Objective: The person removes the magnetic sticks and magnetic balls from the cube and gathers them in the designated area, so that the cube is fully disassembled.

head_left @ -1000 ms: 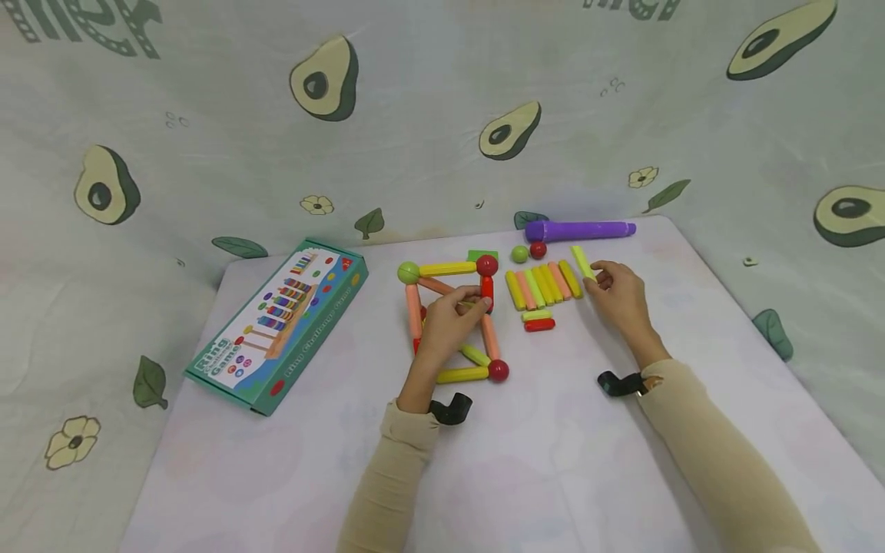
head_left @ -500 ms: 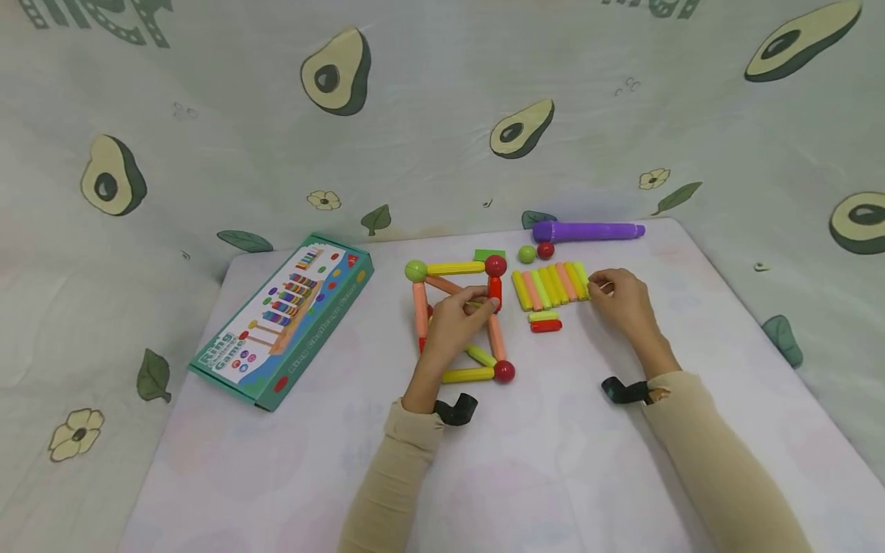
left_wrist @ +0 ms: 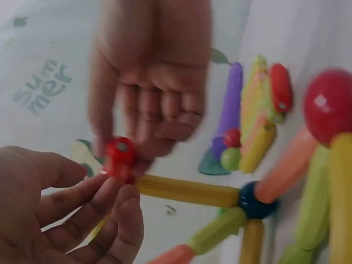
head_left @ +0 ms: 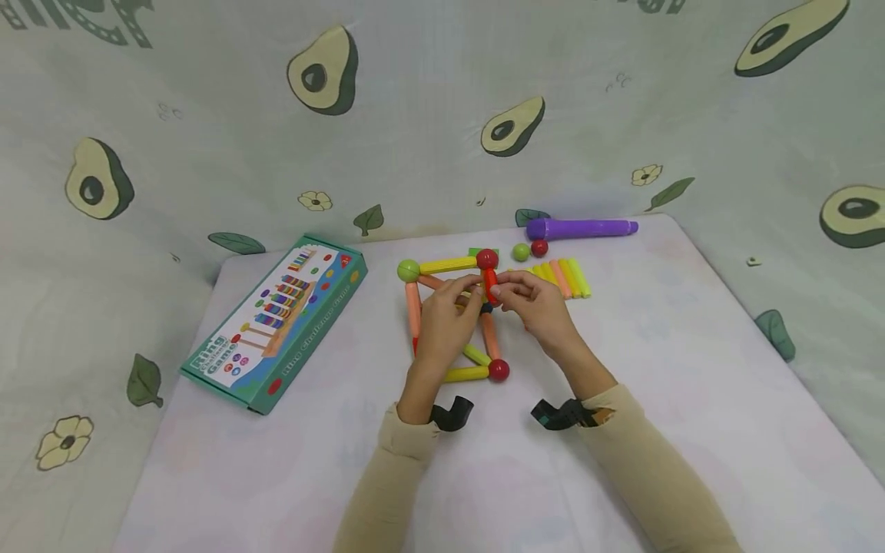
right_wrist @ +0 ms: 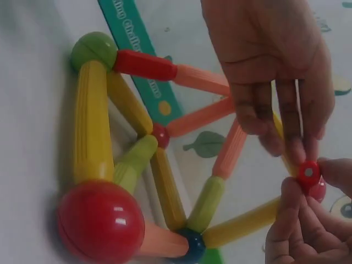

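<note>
In the head view my left hand (head_left: 445, 326) and right hand (head_left: 542, 311) meet at the upper right of a frame built from magnetic rods and balls. Both pinch a short red magnetic rod (head_left: 491, 286), which stands just below a red ball (head_left: 487, 259). A round metal disc shows on the rod's end (right_wrist: 308, 172) in the right wrist view. Orange, yellow and light green rods, such as the yellow rod (left_wrist: 190, 188), join at a dark blue ball (left_wrist: 257, 200). A larger red ball (right_wrist: 102, 221) marks a near corner, a green ball (head_left: 409, 270) a far one.
A row of loose rods (head_left: 574, 278) lies right of the frame, partly hidden by my right hand. Behind it are a loose green ball (head_left: 521, 252), a red ball (head_left: 539, 248) and a purple stick (head_left: 581, 229). A game box (head_left: 276, 322) lies at left.
My right hand laid a light green rod at the right end of the row, let go and moved left to the red rod. My left hand stays at the frame.
</note>
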`<control>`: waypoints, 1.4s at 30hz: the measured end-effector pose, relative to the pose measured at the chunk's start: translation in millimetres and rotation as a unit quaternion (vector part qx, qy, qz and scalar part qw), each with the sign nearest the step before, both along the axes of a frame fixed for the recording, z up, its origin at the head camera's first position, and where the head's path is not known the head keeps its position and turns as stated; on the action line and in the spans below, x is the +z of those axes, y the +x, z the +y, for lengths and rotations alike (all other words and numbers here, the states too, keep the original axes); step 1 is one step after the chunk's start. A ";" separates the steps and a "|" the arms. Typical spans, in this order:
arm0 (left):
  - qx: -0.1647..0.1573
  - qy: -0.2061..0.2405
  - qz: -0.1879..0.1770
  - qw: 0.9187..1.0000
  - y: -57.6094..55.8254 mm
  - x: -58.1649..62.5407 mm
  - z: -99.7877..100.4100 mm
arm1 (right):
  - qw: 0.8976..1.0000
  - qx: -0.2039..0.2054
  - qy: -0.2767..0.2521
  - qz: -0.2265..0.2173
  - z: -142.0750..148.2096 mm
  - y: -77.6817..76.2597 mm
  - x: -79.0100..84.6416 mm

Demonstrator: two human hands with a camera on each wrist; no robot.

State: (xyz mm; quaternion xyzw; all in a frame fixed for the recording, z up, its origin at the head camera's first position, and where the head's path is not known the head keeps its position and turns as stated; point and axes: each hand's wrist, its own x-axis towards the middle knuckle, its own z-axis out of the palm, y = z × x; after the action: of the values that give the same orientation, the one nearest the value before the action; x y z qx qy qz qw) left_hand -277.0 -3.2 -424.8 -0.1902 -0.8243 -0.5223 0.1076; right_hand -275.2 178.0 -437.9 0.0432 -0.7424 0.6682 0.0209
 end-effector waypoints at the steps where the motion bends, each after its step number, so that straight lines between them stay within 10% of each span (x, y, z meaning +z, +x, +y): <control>1: 0.003 0.000 0.014 1.000 1.5 1.7 0.0 | 1.000 -0.008 -0.006 -0.004 -1.8 0.9 -0.4; 26: 0.073 -0.049 0.152 0.984 -27.7 -12.0 7.6 | 0.999 -0.025 0.011 0.018 -6.0 7.6 -0.8; 38: 0.101 -0.024 0.170 0.980 -28.0 -16.0 7.6 | 0.985 0.037 0.158 0.051 -5.6 13.8 2.5; 42: 0.083 -0.009 0.168 0.982 -26.8 -9.0 3.8 | 0.973 -0.014 0.214 0.086 7.3 14.2 13.2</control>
State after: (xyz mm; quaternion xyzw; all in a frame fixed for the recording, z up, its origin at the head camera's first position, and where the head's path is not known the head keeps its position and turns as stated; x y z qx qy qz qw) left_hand -303.8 0.5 -433.8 -0.2068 -0.8120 -0.4650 0.2857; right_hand -261.1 185.4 -424.7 0.0930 -0.8642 0.4872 0.0844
